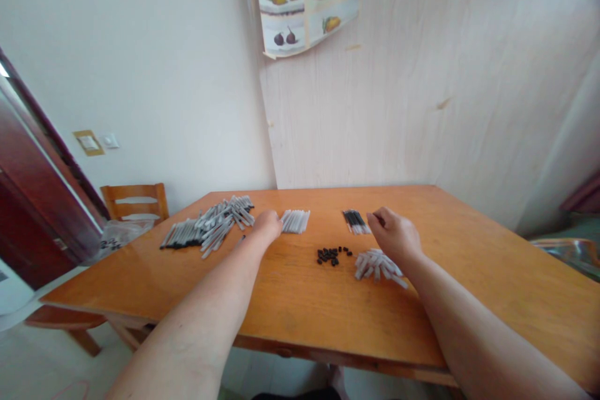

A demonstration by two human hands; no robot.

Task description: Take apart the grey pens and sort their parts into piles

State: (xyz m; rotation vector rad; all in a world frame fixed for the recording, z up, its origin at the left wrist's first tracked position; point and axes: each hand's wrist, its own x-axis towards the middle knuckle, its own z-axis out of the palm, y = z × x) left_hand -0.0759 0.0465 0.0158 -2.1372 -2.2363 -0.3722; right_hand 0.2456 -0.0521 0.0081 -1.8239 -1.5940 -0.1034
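Note:
My left hand (268, 225) is at the left end of a neat row of white pen tubes (295, 222). Its fingers are drawn together, and whatever they pinch is hidden. My right hand (396, 234) is closed beside a row of thin black pen refills (355, 221), and what its fingers hold, if anything, cannot be made out. Below that hand lies a loose heap of whitish translucent tubes (377, 264). Small black caps (328, 255) are scattered between my arms, left of this heap.
A large pile of grey-white pens with black ends (225, 219) covers the left part of the wooden table (290, 300). Behind the table's left edge stand a wooden chair (134, 192) and a clear plastic bag (122, 234) with black pieces. Fruit pictures (307, 6) hang on the wall.

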